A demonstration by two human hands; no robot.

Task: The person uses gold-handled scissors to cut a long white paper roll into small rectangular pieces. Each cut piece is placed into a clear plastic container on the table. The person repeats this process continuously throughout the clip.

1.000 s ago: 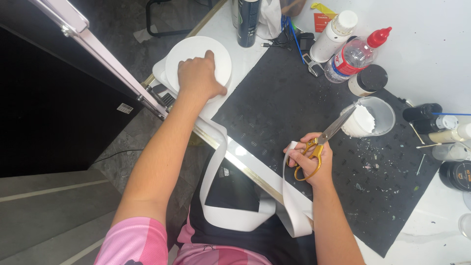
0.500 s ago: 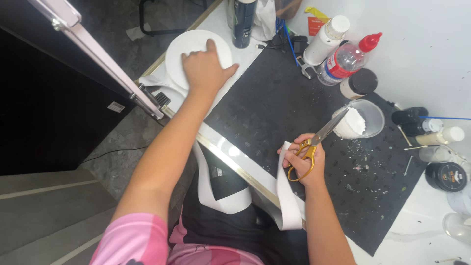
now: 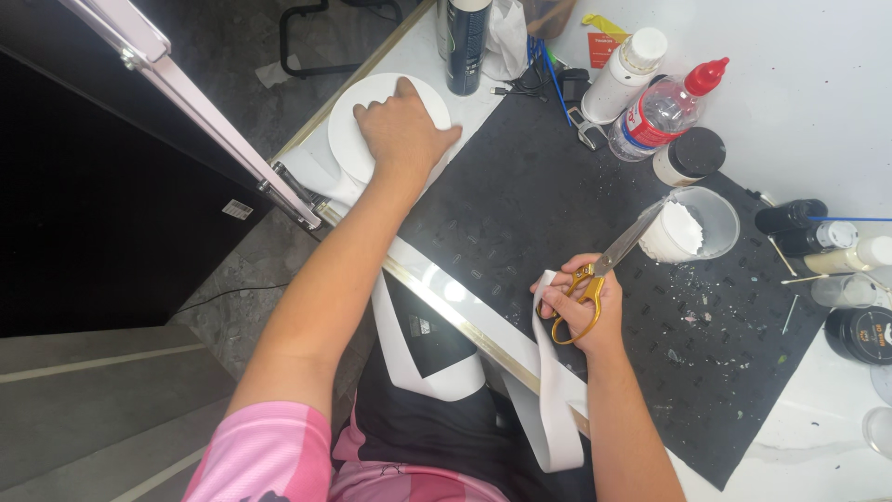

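Head view: my left hand [image 3: 401,130] lies flat, fingers together, on the white roll [image 3: 348,135] at the desk [image 3: 836,84] edge. My right hand [image 3: 578,307] is clamped on the scissors [image 3: 604,270] and white strip [image 3: 548,390] over the black mat [image 3: 520,204].

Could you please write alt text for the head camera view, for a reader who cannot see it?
Seen from above, a person's left hand presses on a round white roll of tape at the table edge, while the right hand grips gold-handled scissors and a loop of wide white strip. Bottles and a clear cup surround a black mat.
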